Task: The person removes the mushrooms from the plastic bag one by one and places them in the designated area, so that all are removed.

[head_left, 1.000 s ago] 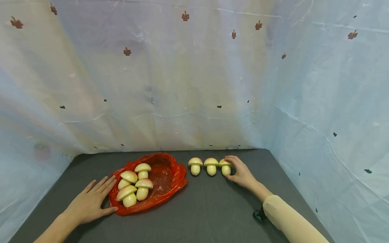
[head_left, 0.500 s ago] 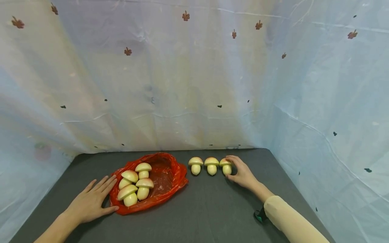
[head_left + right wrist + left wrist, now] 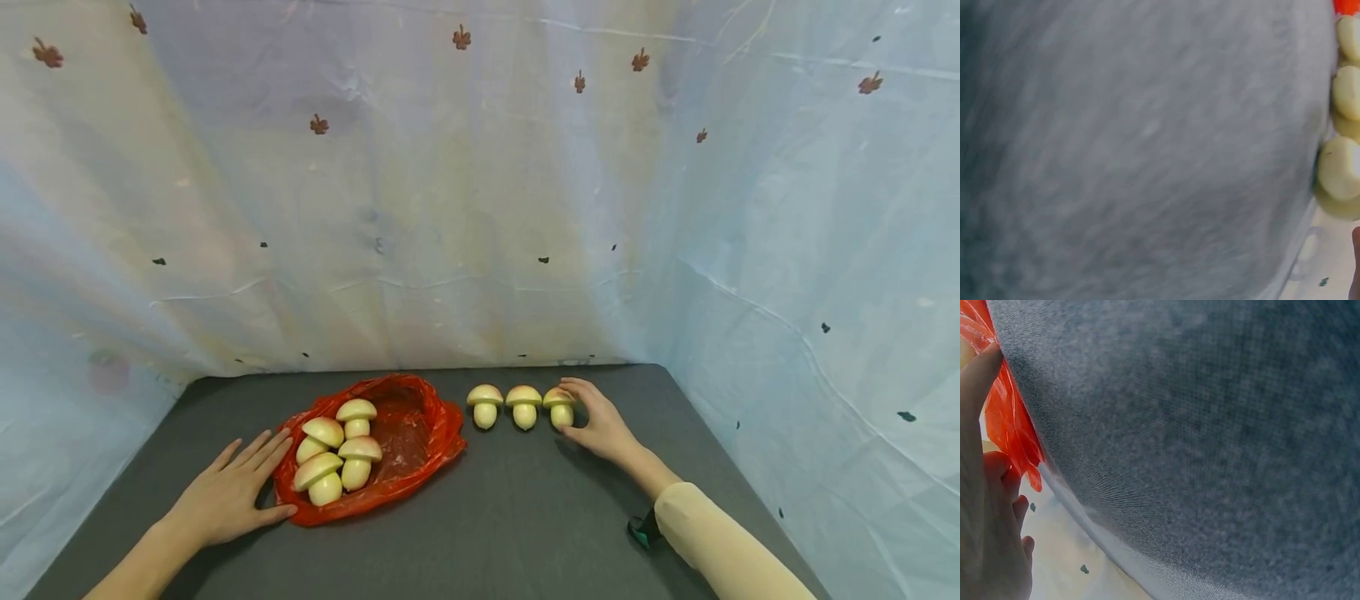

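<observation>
My left hand (image 3: 228,496) lies with fingers spread at the left side of a red plastic bag (image 3: 450,433), fingertips and thumb touching its edge. In the left wrist view, the thumb and fingers meet the bag's crumpled red film (image 3: 1007,419). Several toy mushrooms, pale with pinkish caps, rest in the bag's left half; one is the front mushroom (image 3: 325,490). To the right of the bag stand a left mushroom (image 3: 485,406), a middle mushroom (image 3: 523,407) and a right mushroom (image 3: 558,407) in a row. My right hand (image 3: 606,429) is beside the right mushroom, thumb and fingers loosely bent around its right side.
A dark grey table (image 3: 495,525) lies under everything. Pale curtains (image 3: 480,208) with leaf prints hang behind it and along both sides. The right wrist view shows mostly grey tabletop (image 3: 1147,156), with the mushrooms at its right edge.
My right fingers have loosened from the right mushroom and drawn slightly to the right, showing more of its cap. The left hand and the bag keep their places.
</observation>
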Demonstrator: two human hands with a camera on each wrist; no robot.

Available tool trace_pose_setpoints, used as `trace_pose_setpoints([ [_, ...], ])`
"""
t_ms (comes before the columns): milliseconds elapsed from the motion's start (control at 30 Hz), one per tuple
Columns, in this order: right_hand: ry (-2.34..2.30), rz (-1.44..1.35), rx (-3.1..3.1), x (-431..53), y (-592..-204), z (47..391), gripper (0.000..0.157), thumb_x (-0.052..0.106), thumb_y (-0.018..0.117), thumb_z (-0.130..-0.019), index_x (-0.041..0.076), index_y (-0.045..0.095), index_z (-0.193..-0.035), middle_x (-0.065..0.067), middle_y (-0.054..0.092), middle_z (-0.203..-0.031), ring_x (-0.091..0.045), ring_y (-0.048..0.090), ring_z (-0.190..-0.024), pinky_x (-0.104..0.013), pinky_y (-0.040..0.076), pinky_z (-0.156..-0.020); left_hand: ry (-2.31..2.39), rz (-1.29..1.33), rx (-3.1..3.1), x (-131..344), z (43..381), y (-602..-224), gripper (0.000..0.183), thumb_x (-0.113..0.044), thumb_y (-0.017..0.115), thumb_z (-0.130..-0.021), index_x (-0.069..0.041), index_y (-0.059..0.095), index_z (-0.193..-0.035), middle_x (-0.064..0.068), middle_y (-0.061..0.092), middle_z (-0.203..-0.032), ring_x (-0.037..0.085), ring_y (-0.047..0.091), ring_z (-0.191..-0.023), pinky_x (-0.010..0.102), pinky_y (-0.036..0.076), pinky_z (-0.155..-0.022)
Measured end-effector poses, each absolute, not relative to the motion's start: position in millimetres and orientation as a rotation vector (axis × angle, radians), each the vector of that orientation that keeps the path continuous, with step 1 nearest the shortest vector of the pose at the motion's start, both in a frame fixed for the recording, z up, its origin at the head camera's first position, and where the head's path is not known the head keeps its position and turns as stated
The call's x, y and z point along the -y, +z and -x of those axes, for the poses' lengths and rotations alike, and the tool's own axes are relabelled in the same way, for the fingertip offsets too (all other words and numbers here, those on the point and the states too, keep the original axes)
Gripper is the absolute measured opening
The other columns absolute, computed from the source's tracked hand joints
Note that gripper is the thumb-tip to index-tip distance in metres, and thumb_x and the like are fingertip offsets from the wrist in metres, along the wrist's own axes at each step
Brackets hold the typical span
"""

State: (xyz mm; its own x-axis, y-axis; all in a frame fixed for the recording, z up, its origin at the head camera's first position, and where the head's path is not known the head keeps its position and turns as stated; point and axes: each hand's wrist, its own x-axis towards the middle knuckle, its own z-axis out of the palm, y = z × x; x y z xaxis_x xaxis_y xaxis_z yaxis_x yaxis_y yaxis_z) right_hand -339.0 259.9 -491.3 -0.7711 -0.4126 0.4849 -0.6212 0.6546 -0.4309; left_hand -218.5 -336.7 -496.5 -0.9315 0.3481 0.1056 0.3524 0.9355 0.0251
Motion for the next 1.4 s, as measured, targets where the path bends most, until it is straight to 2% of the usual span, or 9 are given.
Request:
trace_pose_setpoints([
  [100,0.857,-0.822,2.487,-254.9,-485.0,335.9,0.075,0.004,0.092,-0.077,0.001,0.056,-0.143,-0.018,0.053,-0.150,-0.039,0.055,-0.134,-0.061,0.048,-0.105,-0.073,0.541,2.992,336.8,218.5,-496.5,0.108,-0.080,0.061,-0.086,-0.004,0.040,-0.160,0.017,0.039,-0.165,0.042,0.034,-0.151,0.062,0.014,-0.125],
  [267,0.924,-0.837,2.436,-239.9,-474.7,328.8,0.074,0.006,0.089,-0.081,0.006,0.055,-0.146,-0.017,0.052,-0.151,-0.040,0.056,-0.132,-0.062,0.048,-0.105,-0.056,0.545,2.998,336.1,218.4,-495.8,0.108,-0.081,0.060,-0.086,-0.003,0.043,-0.158,0.017,0.039,-0.164,0.042,0.035,-0.150,0.064,0.023,-0.120],
  [400,0.974,-0.848,2.420,-223.8,-468.9,323.0,0.070,0.009,0.086,-0.085,0.007,0.055,-0.147,-0.016,0.052,-0.152,-0.039,0.060,-0.126,-0.060,0.051,-0.101,-0.045,0.553,2.987,335.4,218.3,-495.9,0.108,-0.081,0.060,-0.085,-0.002,0.044,-0.158,0.017,0.040,-0.164,0.042,0.036,-0.150,0.064,0.024,-0.119],
  [600,1.037,-0.889,2.409,-196.6,-462.0,317.5,0.068,0.014,0.083,-0.089,0.009,0.053,-0.150,-0.013,0.052,-0.153,-0.034,0.056,-0.135,-0.056,0.052,-0.103,-0.034,0.548,2.984,336.1,220.1,-497.6,0.109,-0.082,0.059,-0.085,-0.003,0.043,-0.158,0.016,0.040,-0.164,0.041,0.035,-0.150,0.064,0.023,-0.119],
  [867,1.196,-0.961,2.312,-151.9,-457.2,308.4,0.066,0.004,0.082,-0.088,0.006,0.054,-0.148,-0.014,0.054,-0.150,-0.040,0.057,-0.130,-0.058,0.053,-0.100,-0.053,0.549,2.988,336.3,220.0,-497.1,0.110,-0.083,0.058,-0.085,-0.003,0.041,-0.159,0.016,0.038,-0.165,0.041,0.034,-0.151,0.065,0.021,-0.120],
  [1067,1.235,-1.034,2.331,-117.7,-456.4,301.5,0.065,0.012,0.081,-0.091,0.010,0.052,-0.150,-0.010,0.054,-0.151,-0.030,0.058,-0.130,-0.053,0.054,-0.102,-0.065,0.553,2.990,336.1,219.5,-495.9,0.109,-0.082,0.059,-0.086,-0.003,0.041,-0.159,0.016,0.038,-0.165,0.042,0.034,-0.151,0.065,0.019,-0.121],
  [1200,1.196,-1.114,2.375,-94.1,-458.8,297.1,0.063,0.018,0.079,-0.094,0.012,0.051,-0.151,-0.007,0.053,-0.151,-0.024,0.058,-0.131,-0.049,0.055,-0.101,-0.050,0.558,2.984,335.7,219.4,-495.6,0.109,-0.082,0.059,-0.086,-0.003,0.041,-0.159,0.017,0.039,-0.165,0.041,0.035,-0.151,0.065,0.021,-0.120],
  [1400,1.148,-1.183,2.469,-61.3,-462.9,288.6,0.062,0.023,0.077,-0.096,0.016,0.050,-0.151,-0.002,0.051,-0.153,-0.019,0.054,-0.137,-0.041,0.052,-0.107,-0.011,0.563,2.972,334.8,219.1,-495.4,0.109,-0.083,0.058,-0.085,-0.003,0.043,-0.158,0.016,0.040,-0.164,0.041,0.036,-0.150,0.065,0.024,-0.119],
])
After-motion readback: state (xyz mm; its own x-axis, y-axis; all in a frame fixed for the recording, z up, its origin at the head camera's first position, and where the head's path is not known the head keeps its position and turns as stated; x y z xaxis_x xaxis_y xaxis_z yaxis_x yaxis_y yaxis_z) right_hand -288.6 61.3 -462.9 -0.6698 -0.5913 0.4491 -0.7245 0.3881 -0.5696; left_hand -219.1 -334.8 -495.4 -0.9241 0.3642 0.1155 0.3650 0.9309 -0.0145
